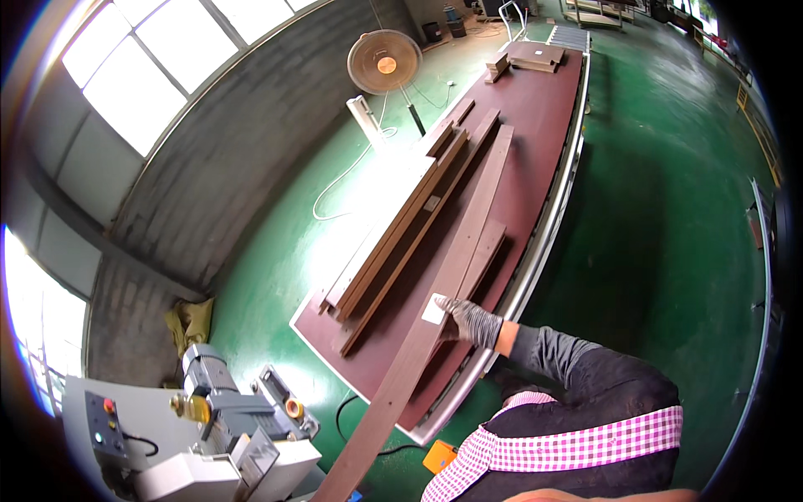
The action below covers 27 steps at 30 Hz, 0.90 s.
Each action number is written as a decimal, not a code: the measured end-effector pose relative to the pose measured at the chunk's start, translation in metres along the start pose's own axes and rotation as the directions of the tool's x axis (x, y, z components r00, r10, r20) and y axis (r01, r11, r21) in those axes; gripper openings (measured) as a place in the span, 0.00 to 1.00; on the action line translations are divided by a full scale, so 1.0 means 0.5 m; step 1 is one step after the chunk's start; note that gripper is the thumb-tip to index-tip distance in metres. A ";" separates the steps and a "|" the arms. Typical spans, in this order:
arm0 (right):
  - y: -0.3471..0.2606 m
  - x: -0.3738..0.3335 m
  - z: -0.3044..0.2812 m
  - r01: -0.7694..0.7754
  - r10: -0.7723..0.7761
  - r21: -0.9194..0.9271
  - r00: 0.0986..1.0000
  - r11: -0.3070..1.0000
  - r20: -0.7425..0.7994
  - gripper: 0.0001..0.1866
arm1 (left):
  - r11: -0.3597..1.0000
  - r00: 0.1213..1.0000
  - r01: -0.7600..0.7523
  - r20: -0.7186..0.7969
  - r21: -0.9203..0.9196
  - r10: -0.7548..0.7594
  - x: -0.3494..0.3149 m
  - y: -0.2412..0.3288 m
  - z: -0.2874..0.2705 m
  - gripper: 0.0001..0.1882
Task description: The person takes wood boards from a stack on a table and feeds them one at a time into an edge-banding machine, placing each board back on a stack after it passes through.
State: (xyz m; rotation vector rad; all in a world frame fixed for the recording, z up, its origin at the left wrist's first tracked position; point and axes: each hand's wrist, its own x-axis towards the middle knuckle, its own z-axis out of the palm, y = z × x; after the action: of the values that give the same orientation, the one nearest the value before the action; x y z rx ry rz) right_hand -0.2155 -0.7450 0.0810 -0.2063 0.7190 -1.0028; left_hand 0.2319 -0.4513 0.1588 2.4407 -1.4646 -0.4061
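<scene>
My right hand point(475, 323), in a grey work glove, grips the right edge of a long brown board point(401, 381). Its thumb lies on top beside a white label point(434, 309); the fingers are partly hidden at the board's edge and underside. The board slants across a long maroon-topped table point(544, 109) and runs past its near end to the lower edge of the view. A shorter brown board point(485, 249) lies partly under it. To the left, several long brown boards point(401, 230) lie side by side. My left hand is not in view.
A grey machine point(213, 410) with a motor and control box stands at the lower left. Beyond the table's left side is a round fan point(385, 64) with a trailing cable. Short brown pieces point(535, 55) rest at the table's far end. An orange object point(439, 457) sits low beside me.
</scene>
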 end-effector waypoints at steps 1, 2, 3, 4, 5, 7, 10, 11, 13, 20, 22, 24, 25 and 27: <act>-0.045 0.040 -0.041 0.028 -0.028 0.006 1.000 1.000 0.010 0.17 | 0.998 1.000 0.024 0.014 -0.057 -0.023 0.028 -0.008 -0.010 0.25; -0.081 0.088 -0.088 0.056 -0.056 0.016 0.998 0.998 0.019 0.17 | 0.983 0.999 0.048 0.033 -0.178 -0.042 0.066 -0.034 -0.024 0.24; -0.118 0.126 -0.120 0.106 -0.107 -0.010 0.993 0.994 -0.052 0.17 | 0.914 0.997 0.067 0.059 -0.400 -0.047 0.106 -0.090 -0.045 0.24; -0.156 0.156 -0.145 0.136 -0.137 -0.019 0.987 0.991 -0.089 0.16 | 0.820 0.995 0.091 0.089 -0.565 -0.048 0.144 -0.127 -0.059 0.23; -0.173 0.191 -0.129 0.138 -0.141 -0.050 0.987 0.989 -0.074 0.16 | 0.761 0.995 0.103 0.080 -0.641 -0.067 0.135 -0.169 -0.081 0.23; -0.239 0.229 -0.176 0.181 -0.188 -0.066 0.974 0.981 -0.127 0.15 | 0.983 0.987 -0.061 0.133 -0.174 0.085 0.200 0.037 -0.074 0.30; -0.295 0.285 -0.235 0.151 -0.156 -0.049 0.981 0.987 -0.116 0.16 | 0.887 0.924 -0.365 -0.008 0.282 0.382 0.264 0.310 0.001 0.24; -0.302 0.274 -0.221 0.141 -0.151 -0.071 0.974 0.987 -0.167 0.22 | 0.875 0.912 -0.387 -0.019 0.290 0.409 0.307 0.328 0.047 0.24; -0.291 0.282 -0.287 0.099 -0.098 0.004 0.995 0.995 -0.016 0.29 | 0.883 0.898 -0.413 -0.060 0.224 0.436 0.370 0.365 0.142 0.24; -0.251 0.103 -0.314 0.095 -0.103 -0.117 0.992 0.989 -0.067 0.28 | 0.864 0.867 -0.482 -0.064 0.143 0.494 0.496 0.535 0.387 0.35; -0.228 0.066 -0.314 0.048 -0.092 -0.195 0.971 0.980 -0.222 0.28 | 0.886 0.902 -0.425 0.012 0.185 0.431 0.511 0.562 0.426 0.38; -0.200 0.052 -0.321 0.010 -0.063 -0.247 0.976 0.969 -0.210 0.26 | 0.907 0.955 -0.292 0.037 0.304 0.295 0.511 0.534 0.466 0.40; -0.189 0.043 -0.331 -0.015 -0.034 -0.222 0.977 0.975 -0.211 0.26 | 0.919 0.972 -0.235 0.102 0.316 0.213 0.505 0.529 0.465 0.42; -0.173 0.033 -0.337 -0.058 0.014 -0.182 0.972 0.982 -0.236 0.24 | 0.939 0.989 -0.140 0.082 0.313 0.120 0.492 0.481 0.477 0.43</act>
State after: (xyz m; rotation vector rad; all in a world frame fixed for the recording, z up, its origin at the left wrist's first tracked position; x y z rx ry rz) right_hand -0.3774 -0.7786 -0.0126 -0.2406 1.0310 -0.9329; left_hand 0.0594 -0.7985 0.0006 2.5687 -1.8327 -0.2333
